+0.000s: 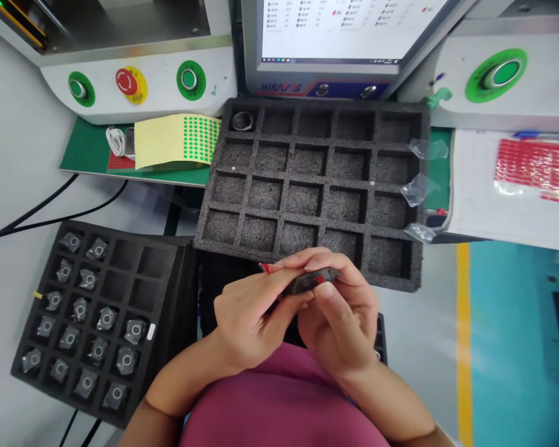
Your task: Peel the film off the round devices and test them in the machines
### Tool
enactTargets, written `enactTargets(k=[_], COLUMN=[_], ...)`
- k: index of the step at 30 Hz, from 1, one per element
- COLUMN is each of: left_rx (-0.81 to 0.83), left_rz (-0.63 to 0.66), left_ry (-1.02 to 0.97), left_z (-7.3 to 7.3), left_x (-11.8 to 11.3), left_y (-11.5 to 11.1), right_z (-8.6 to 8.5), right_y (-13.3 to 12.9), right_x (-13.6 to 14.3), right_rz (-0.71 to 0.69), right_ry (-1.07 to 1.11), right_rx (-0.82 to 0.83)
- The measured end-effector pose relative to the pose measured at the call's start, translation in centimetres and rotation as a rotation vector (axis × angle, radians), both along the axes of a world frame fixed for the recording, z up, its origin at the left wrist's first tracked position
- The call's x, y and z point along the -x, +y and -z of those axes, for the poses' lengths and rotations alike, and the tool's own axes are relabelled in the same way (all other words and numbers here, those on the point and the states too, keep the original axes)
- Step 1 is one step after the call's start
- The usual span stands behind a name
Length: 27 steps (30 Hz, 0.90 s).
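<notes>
Both hands meet in front of my torso, closed around a small dark rounded device [304,282] with a red mark on its side. My left hand [254,310] grips its left end, and a bit of red pokes out above the fingers. My right hand [342,316] pinches the right end, thumb near the red mark. The fingers hide much of the device, so its exact kind is unclear. Just beyond the hands lies a dark foam tray [307,180] with square compartments. A round clear-wrapped item [243,121] sits in its far left compartment.
At left, another foam tray [137,264] holds several film-wrapped watch-like units [106,318]. A yellow sheet with green dots [163,139], red stickers [531,164] on paper, and plastic scraps [417,189] lie around. Behind stand a monitor [326,31] and machine panels with green buttons [189,79].
</notes>
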<state>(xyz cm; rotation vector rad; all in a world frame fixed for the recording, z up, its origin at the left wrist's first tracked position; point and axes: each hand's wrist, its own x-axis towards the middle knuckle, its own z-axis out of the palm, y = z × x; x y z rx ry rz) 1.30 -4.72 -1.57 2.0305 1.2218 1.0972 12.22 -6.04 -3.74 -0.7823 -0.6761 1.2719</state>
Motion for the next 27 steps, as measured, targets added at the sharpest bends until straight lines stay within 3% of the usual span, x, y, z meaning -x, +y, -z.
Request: enactTargets(k=[3, 6, 10, 12, 15, 18, 20, 23, 25, 27], left_rx=[0.039, 0.263, 0.632, 0.668, 0.639, 0.578, 0.488, 0.358, 0.332, 0.318], left_rz=[0.020, 0.006, 0.058, -0.058, -0.110, -0.147, -0.183, -0.181, -0.065, 0.156], left_ry=[-0.025, -0.170, -0.241, -0.112, -0.009, 0.086, 0.126, 0.148, 0.103, -0.047], left_z=[-0.1, -0.2, 0.2, 0.9, 2.6, 4.0, 3.9, 2.2, 0.5, -1.0], left_x=[0.2, 0.5, 0.1, -0.6, -1.7, -2.3, -2.4, -2.4, -2.4, -2.4], left_y=[-0.2, 1.3, 8.1, 12.6, 18.3, 20.8, 20.6, 17.6, 14.6, 11.6], right_z=[0.3, 1.8, 3.0, 2.5, 1.4, 0.6, 0.2, -0.4, -0.8, -1.1], right_y=[0.1, 1.3, 4.1, 5.2, 5.8, 5.6, 5.2, 4.3, 3.7, 3.3], right_x=[0.2, -0.4, -2.5, -3.5, -4.4, -4.9, -5.2, -5.6, -5.7, -5.6], right_rz=[0.022, 0.032, 0.346, 0.469, 0.454, 0.385, 0.359, 0.318, 0.295, 0.289], right_ry=[-0.010, -0.069, -0.014, 0.052, 0.131, 0.228, 0.261, 0.246, 0.215, 0.182], right_rx=[0.011, 0.040, 0.143, 0.196, 0.243, 0.290, 0.278, 0.177, 0.092, 0.024])
